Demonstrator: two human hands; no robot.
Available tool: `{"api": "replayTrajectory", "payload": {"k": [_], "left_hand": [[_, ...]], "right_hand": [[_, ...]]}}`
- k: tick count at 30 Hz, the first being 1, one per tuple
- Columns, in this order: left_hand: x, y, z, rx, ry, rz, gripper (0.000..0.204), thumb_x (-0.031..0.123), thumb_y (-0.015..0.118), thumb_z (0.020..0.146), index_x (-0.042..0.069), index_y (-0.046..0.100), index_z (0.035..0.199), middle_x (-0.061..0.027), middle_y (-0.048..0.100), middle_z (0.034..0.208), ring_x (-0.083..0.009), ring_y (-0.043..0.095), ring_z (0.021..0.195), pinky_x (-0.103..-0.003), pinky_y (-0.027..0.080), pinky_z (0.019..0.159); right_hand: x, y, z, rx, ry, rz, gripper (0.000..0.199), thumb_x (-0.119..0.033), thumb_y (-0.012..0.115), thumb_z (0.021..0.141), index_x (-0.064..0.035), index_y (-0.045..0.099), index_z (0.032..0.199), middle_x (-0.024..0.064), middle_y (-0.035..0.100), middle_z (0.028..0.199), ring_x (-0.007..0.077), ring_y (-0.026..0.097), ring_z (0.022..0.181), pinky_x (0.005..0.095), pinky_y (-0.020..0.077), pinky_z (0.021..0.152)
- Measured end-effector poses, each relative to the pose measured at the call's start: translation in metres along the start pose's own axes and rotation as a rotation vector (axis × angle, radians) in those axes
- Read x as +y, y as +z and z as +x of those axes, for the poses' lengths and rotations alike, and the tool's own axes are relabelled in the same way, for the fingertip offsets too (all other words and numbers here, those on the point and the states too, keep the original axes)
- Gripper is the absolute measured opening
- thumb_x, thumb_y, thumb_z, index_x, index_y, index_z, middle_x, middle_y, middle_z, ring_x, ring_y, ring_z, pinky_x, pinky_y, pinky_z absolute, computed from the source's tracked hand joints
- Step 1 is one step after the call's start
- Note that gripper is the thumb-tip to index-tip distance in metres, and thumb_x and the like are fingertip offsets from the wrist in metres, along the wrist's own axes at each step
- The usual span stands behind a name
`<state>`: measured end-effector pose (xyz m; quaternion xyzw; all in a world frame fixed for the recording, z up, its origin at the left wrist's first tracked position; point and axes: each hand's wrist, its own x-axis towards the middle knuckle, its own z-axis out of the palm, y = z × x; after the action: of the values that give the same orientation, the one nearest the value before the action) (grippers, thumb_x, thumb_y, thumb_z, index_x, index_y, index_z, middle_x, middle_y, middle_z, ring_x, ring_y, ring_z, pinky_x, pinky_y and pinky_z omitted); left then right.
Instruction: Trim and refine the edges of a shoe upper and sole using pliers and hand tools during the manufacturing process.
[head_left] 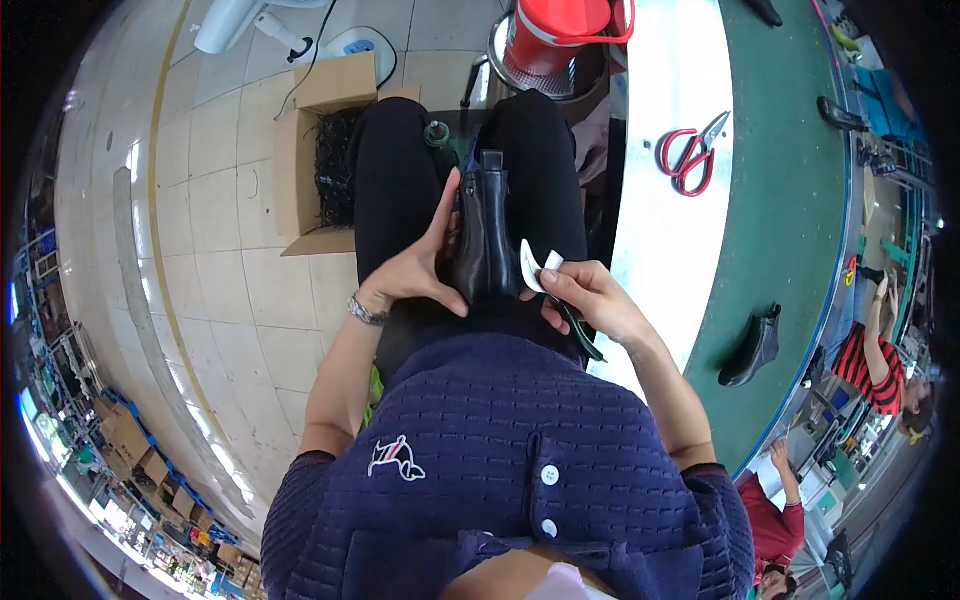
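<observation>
A shiny black ankle boot [486, 235] lies across my lap, its square heel block pointing toward my knees. My left hand [425, 268] grips its left side, with the thumb low on the leather and the index finger stretched along the edge; the other fingers are partly hidden. Close to the boot's right side, my right hand [592, 298] is closed on a tool with a dark green handle [582, 336]. A curved white piece [531, 266] and a small white tab stick out by its thumb; whether they belong to the tool I cannot tell.
Red-handled scissors [690, 158] lie on the white strip of the bench to my right. Another black boot [752, 347] rests on its green surface [765, 230]. Ahead are a red bucket [545, 35] and an open cardboard box [300, 170]. A green bottle-like object [438, 140] sits between my thighs. People work beyond the bench.
</observation>
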<state>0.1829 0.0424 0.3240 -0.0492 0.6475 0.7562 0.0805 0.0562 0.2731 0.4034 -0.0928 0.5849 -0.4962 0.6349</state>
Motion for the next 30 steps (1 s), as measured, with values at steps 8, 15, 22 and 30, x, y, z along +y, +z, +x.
{"api": "replayTrajectory", "payload": {"k": [8,15,22,30], "left_hand": [[0.014,0.010,0.017,0.259,-0.135,-0.351,0.060,0.034,0.068,0.088,0.012,0.033,0.129,-0.0044,0.049,0.106,-0.0102,0.047,0.094,-0.026,0.041,0.085],[0.034,0.037,0.017,0.455,-0.133,-0.430,0.038,0.037,0.069,0.087,0.009,0.050,0.105,0.0039,0.048,0.084,-0.0040,0.046,0.074,-0.020,0.042,0.068],[0.025,0.039,0.020,0.517,-0.116,-0.399,0.034,0.037,0.068,0.087,0.009,0.052,0.100,0.0047,0.047,0.081,-0.0028,0.045,0.070,-0.019,0.040,0.062],[0.023,0.030,0.028,0.518,-0.188,-0.471,0.034,0.038,0.067,0.089,0.009,0.054,0.100,0.0048,0.051,0.084,-0.0028,0.047,0.071,-0.019,0.040,0.063]], "right_hand": [[-0.016,0.013,0.016,-0.072,0.079,-0.113,0.045,-0.037,0.049,0.099,0.0023,0.068,0.088,0.0015,0.054,0.055,0.0074,0.051,0.048,0.0213,0.0414,0.048],[-0.036,0.012,0.016,-0.199,0.234,-0.300,0.054,-0.045,0.048,0.098,-0.0023,0.062,0.067,0.0023,0.054,0.052,0.0100,0.054,0.046,0.0248,0.0422,0.044],[-0.066,0.016,0.020,-0.143,0.155,-0.910,0.060,-0.046,0.043,0.099,-0.0014,0.062,0.063,0.0071,0.058,0.053,0.0163,0.059,0.046,0.0315,0.0484,0.048],[-0.034,0.041,0.015,0.128,0.189,-0.710,0.059,-0.049,0.047,0.097,-0.0025,0.063,0.064,0.0082,0.058,0.053,0.0199,0.058,0.045,0.0308,0.0474,0.047]]}}
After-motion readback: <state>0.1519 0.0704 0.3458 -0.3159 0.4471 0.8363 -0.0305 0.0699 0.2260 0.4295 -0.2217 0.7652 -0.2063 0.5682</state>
